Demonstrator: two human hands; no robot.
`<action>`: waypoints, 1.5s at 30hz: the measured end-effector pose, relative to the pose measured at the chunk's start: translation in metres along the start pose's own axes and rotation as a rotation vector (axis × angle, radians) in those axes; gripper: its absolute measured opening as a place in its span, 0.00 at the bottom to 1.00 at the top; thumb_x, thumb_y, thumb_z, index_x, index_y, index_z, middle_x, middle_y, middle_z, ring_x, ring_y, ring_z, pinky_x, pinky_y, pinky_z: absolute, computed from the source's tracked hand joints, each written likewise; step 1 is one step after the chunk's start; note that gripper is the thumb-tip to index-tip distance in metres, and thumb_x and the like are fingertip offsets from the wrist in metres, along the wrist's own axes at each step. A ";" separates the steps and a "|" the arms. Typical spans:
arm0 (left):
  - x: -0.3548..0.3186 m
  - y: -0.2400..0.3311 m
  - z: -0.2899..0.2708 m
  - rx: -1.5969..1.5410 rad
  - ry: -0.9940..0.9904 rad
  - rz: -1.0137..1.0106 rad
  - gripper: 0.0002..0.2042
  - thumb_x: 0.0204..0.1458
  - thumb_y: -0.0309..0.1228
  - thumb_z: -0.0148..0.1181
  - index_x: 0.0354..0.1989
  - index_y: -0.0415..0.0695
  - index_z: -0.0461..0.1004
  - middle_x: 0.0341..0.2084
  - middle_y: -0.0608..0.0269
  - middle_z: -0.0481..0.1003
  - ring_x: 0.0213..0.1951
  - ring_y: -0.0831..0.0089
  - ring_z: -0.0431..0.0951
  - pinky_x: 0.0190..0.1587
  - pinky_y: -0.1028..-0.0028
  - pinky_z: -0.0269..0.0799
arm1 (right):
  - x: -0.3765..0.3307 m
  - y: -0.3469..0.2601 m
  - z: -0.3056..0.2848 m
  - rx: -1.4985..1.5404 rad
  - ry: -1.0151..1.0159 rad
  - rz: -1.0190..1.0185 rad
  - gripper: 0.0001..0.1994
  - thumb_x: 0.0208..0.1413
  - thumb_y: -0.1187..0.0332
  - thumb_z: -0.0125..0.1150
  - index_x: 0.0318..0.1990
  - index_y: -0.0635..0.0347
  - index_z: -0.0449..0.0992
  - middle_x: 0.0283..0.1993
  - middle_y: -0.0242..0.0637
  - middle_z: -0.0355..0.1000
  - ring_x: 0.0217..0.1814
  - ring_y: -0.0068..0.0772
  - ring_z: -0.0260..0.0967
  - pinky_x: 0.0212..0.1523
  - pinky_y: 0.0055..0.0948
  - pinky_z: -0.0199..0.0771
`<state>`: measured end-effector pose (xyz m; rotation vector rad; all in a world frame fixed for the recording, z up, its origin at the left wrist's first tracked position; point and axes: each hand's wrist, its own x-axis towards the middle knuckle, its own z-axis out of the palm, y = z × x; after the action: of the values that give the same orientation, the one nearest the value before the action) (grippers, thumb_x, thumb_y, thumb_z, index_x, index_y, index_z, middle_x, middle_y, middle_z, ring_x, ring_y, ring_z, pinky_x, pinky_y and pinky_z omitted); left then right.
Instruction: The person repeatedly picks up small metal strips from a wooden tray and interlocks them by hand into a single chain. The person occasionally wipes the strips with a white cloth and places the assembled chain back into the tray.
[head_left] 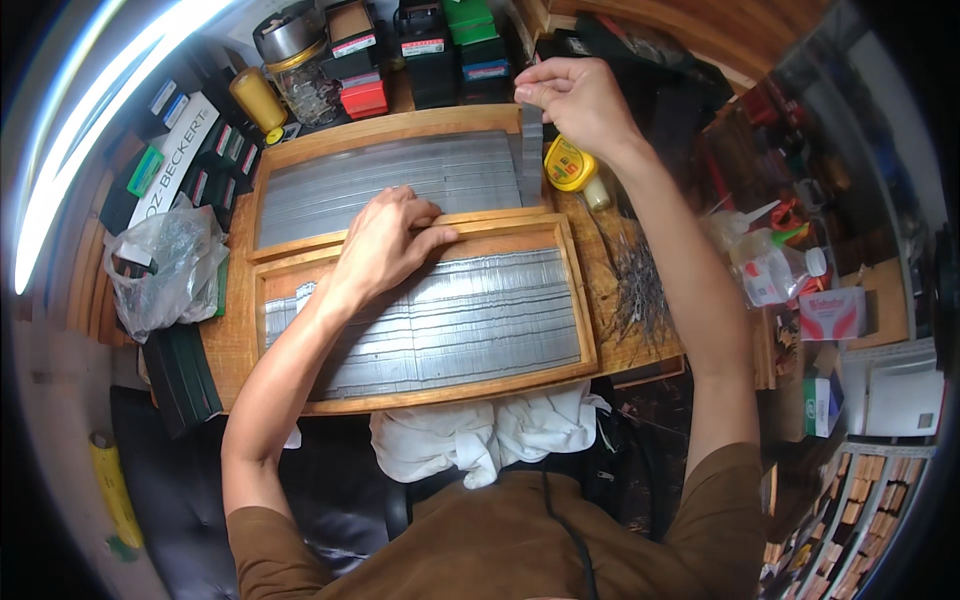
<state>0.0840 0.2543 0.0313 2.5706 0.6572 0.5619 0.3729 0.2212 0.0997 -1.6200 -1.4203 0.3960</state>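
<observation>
My left hand [393, 238] rests across the adjoining rims of two wooden trays. Its fingers bend over the strips in the far tray [400, 124], while its thumb stretches apart along the rim of the near tray [585, 310]. Rows of thin grey metal pieces [470, 310] fill the near tray, and long grey metal strips [390, 175] lie side by side in the far one. At the far tray's right end is a narrow grey metal bar [531, 150]. Just above that bar, my right hand [580, 98] has thumb and fingers pinched together; what they hold is too small to tell.
A yellow container [568, 165] and a heap of thin dark metal pieces [640, 275] lie right of the trays. Small boxes [365, 95] and a glass jar [303, 85] line the back. At left is a plastic bag [168, 265]; white cloth [480, 430] lies in front.
</observation>
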 end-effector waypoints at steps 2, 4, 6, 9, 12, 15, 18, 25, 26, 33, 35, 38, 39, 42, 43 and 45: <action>-0.009 -0.002 0.001 0.019 0.082 0.043 0.18 0.56 0.41 0.71 0.43 0.35 0.84 0.32 0.53 0.77 0.38 0.56 0.77 0.42 0.60 0.74 | 0.000 0.008 0.008 0.013 -0.029 0.050 0.09 0.60 0.71 0.71 0.45 0.63 0.86 0.41 0.43 0.85 0.43 0.30 0.83 0.46 0.28 0.81; -0.009 0.000 0.001 0.045 0.070 0.079 0.17 0.56 0.40 0.71 0.42 0.35 0.84 0.32 0.54 0.77 0.38 0.56 0.77 0.42 0.60 0.75 | -0.001 0.014 0.012 -0.028 -0.054 0.104 0.09 0.60 0.70 0.70 0.46 0.63 0.86 0.42 0.44 0.85 0.45 0.32 0.83 0.47 0.28 0.80; -0.008 -0.002 0.000 0.082 0.065 0.102 0.17 0.56 0.39 0.71 0.41 0.36 0.84 0.32 0.54 0.77 0.38 0.56 0.76 0.42 0.61 0.75 | 0.002 0.020 0.017 -0.053 -0.076 0.138 0.09 0.60 0.70 0.70 0.46 0.63 0.86 0.43 0.45 0.85 0.45 0.32 0.83 0.48 0.29 0.80; -0.008 -0.003 0.003 0.137 0.056 0.137 0.15 0.57 0.39 0.70 0.39 0.36 0.83 0.31 0.54 0.76 0.38 0.56 0.76 0.42 0.61 0.75 | 0.005 0.032 0.022 -0.021 -0.103 0.204 0.09 0.60 0.70 0.70 0.46 0.62 0.86 0.44 0.46 0.85 0.46 0.33 0.83 0.48 0.30 0.80; -0.011 -0.005 0.000 0.130 0.026 0.113 0.15 0.58 0.38 0.69 0.38 0.36 0.83 0.30 0.55 0.75 0.37 0.56 0.76 0.41 0.61 0.76 | 0.006 0.042 0.030 0.027 -0.089 0.244 0.10 0.60 0.70 0.70 0.46 0.62 0.86 0.44 0.47 0.85 0.46 0.35 0.83 0.49 0.31 0.80; -0.006 0.004 -0.006 0.201 -0.060 0.062 0.13 0.59 0.36 0.67 0.42 0.37 0.82 0.33 0.55 0.77 0.39 0.57 0.76 0.45 0.61 0.75 | 0.009 0.049 0.036 0.008 -0.049 0.234 0.10 0.62 0.73 0.68 0.48 0.68 0.84 0.40 0.42 0.84 0.40 0.27 0.81 0.38 0.27 0.79; 0.002 0.014 0.002 0.169 -0.023 0.221 0.12 0.60 0.33 0.66 0.47 0.39 0.81 0.40 0.54 0.79 0.43 0.57 0.77 0.50 0.60 0.74 | 0.011 0.055 0.042 -0.045 -0.044 0.257 0.10 0.61 0.73 0.68 0.48 0.66 0.84 0.41 0.44 0.85 0.43 0.30 0.82 0.43 0.29 0.80; 0.038 0.039 0.058 0.041 -0.079 0.492 0.23 0.65 0.38 0.60 0.63 0.35 0.71 0.64 0.42 0.71 0.67 0.46 0.69 0.69 0.56 0.65 | 0.015 0.029 0.065 -0.430 0.001 0.361 0.10 0.55 0.72 0.67 0.44 0.64 0.85 0.51 0.59 0.80 0.56 0.55 0.79 0.58 0.40 0.79; 0.042 0.040 0.060 0.026 -0.087 0.488 0.23 0.65 0.38 0.60 0.62 0.35 0.71 0.63 0.41 0.71 0.67 0.46 0.69 0.69 0.56 0.64 | 0.019 0.026 0.066 -0.478 -0.031 0.396 0.11 0.55 0.74 0.66 0.46 0.64 0.85 0.53 0.58 0.79 0.58 0.55 0.78 0.58 0.41 0.80; 0.042 0.036 0.069 0.003 -0.016 0.439 0.24 0.63 0.40 0.62 0.59 0.33 0.72 0.55 0.42 0.76 0.60 0.45 0.75 0.63 0.56 0.71 | 0.031 -0.004 0.072 -0.704 -0.146 0.458 0.15 0.59 0.73 0.65 0.53 0.61 0.84 0.61 0.51 0.78 0.64 0.51 0.76 0.61 0.41 0.80; 0.041 0.035 0.072 -0.001 -0.016 0.432 0.25 0.62 0.40 0.63 0.60 0.33 0.71 0.55 0.42 0.76 0.59 0.46 0.75 0.63 0.57 0.70 | 0.031 -0.007 0.076 -0.770 -0.181 0.445 0.14 0.60 0.72 0.65 0.54 0.57 0.84 0.61 0.47 0.78 0.64 0.48 0.77 0.59 0.40 0.80; 0.042 0.035 0.072 -0.015 -0.048 0.424 0.26 0.62 0.40 0.63 0.62 0.33 0.69 0.58 0.40 0.74 0.62 0.45 0.73 0.65 0.56 0.68 | 0.033 -0.007 0.082 -0.875 -0.230 0.366 0.14 0.60 0.72 0.65 0.53 0.57 0.84 0.60 0.46 0.79 0.63 0.47 0.78 0.57 0.40 0.81; 0.042 0.036 0.071 -0.022 -0.065 0.422 0.27 0.63 0.41 0.62 0.63 0.33 0.69 0.59 0.39 0.74 0.63 0.45 0.72 0.67 0.56 0.67 | 0.032 -0.003 0.082 -0.905 -0.265 0.319 0.15 0.58 0.73 0.65 0.53 0.59 0.84 0.59 0.48 0.79 0.62 0.49 0.78 0.57 0.42 0.81; 0.045 0.036 0.070 -0.046 -0.109 0.389 0.28 0.62 0.41 0.63 0.63 0.32 0.68 0.59 0.39 0.73 0.63 0.45 0.72 0.67 0.55 0.66 | 0.034 0.005 0.083 -0.987 -0.305 0.210 0.15 0.57 0.74 0.65 0.52 0.61 0.84 0.57 0.49 0.80 0.59 0.50 0.79 0.56 0.43 0.82; 0.046 0.037 0.069 -0.050 -0.122 0.381 0.28 0.62 0.41 0.63 0.63 0.32 0.68 0.59 0.39 0.73 0.63 0.45 0.72 0.67 0.55 0.66 | 0.034 0.009 0.083 -1.014 -0.307 0.180 0.15 0.57 0.73 0.65 0.52 0.61 0.84 0.56 0.49 0.80 0.59 0.50 0.79 0.56 0.43 0.82; 0.046 0.040 0.065 -0.045 -0.147 0.365 0.29 0.62 0.42 0.63 0.63 0.32 0.68 0.59 0.39 0.74 0.64 0.45 0.72 0.68 0.54 0.65 | 0.031 0.012 0.080 -1.008 -0.282 0.123 0.14 0.56 0.74 0.66 0.50 0.61 0.84 0.56 0.50 0.80 0.58 0.53 0.79 0.55 0.45 0.82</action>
<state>0.1665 0.2270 0.0099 2.6718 0.1230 0.4858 0.3298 0.2836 0.0582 -2.5274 -1.8894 -0.0720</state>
